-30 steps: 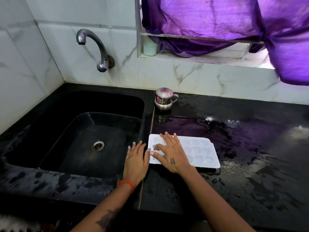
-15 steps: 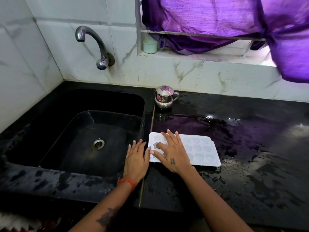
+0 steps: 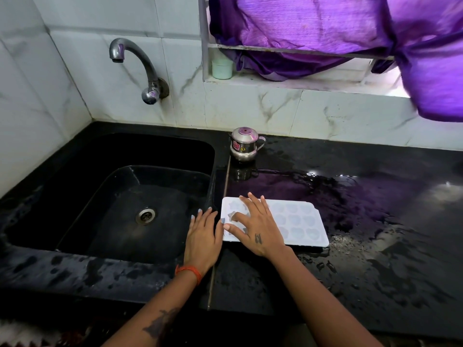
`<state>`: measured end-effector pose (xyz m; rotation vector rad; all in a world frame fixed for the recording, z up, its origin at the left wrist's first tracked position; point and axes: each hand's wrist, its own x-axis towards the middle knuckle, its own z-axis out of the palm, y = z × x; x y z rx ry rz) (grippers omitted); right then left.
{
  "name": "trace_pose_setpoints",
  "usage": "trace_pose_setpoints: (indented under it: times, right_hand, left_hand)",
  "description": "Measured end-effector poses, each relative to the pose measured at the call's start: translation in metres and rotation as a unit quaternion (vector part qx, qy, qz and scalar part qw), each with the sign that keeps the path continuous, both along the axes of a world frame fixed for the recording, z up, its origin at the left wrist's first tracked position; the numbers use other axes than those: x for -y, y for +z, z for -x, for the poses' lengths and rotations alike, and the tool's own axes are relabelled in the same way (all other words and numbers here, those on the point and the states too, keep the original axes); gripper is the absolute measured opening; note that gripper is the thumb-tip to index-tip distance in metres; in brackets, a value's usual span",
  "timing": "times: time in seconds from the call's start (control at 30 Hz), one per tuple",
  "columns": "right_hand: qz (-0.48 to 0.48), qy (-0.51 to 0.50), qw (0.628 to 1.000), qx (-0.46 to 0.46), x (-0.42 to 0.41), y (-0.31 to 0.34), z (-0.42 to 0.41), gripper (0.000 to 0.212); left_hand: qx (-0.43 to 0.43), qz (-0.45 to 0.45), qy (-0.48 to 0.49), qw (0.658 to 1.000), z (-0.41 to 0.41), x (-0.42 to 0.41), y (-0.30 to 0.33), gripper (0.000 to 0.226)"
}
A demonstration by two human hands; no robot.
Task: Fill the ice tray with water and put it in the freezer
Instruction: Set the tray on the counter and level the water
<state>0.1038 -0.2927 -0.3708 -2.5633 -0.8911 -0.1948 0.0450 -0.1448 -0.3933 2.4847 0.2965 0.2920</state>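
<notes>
The right hand [image 3: 258,229] lies palm-down with its fingers spread and nearly straight on the left end of the flat white plastic ice tray [image 3: 295,221], pressing on it rather than curling round it. The left hand [image 3: 203,236] rests flat and relaxed, fingers straight, on the strip of counter between sink and tray, its thumb just beside the tray's left edge; it holds nothing, and an orange thread band circles its wrist.

The tray is a rounded-cornered rectangle lying flat, long side running left to right, with rows of shallow moulded cells: star shapes near the fingers, rounder shapes toward the right end. Whether the cells hold water cannot be told.

It sits on the wet, glossy black stone counter [image 3: 375,259], just right of the black rectangular sink [image 3: 87,221] with its steel drain. Behind the tray, near the wall, stands a small lidded steel pot [image 3: 244,147]. A curved chrome tap [image 3: 140,63] juts from the white marble-patterned wall tiles, and a purple curtain [image 3: 350,28] hangs at the window.
</notes>
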Motion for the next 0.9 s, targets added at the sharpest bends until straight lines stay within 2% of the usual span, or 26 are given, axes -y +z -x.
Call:
trace_pose_setpoints:
  times: [0.07, 0.23, 0.4, 0.5, 0.7, 0.9]
  right_hand:
    - [-0.008, -0.003, 1.000, 0.000, 0.001, -0.001, 0.000, 0.070]
    - [-0.050, -0.020, 0.999, 0.004, 0.004, -0.002, -0.001, 0.064]
    - [-0.095, -0.065, 0.993, 0.018, 0.021, 0.004, -0.005, 0.049]
    - [-0.116, -0.111, 0.986, 0.035, 0.042, 0.010, -0.007, 0.043]
    - [-0.158, -0.212, 0.964, 0.041, 0.093, 0.014, 0.004, 0.047]
    - [-0.132, -0.281, 0.950, 0.021, 0.120, -0.002, 0.026, 0.057]
  left_hand:
    - [0.002, -0.001, 0.001, 1.000, 0.000, 0.000, -0.001, 0.047]
    - [0.000, 0.006, 0.002, 1.000, 0.001, 0.001, 0.003, 0.062]
    - [0.006, 0.003, 0.006, 1.000, 0.000, 0.001, 0.001, 0.047]
    - [0.008, 0.006, 0.006, 1.000, 0.000, 0.001, 0.001, 0.054]
    - [0.006, 0.006, 0.004, 1.000, 0.001, 0.001, 0.002, 0.062]
    - [0.003, 0.002, 0.003, 1.000, 0.001, 0.001, 0.002, 0.062]
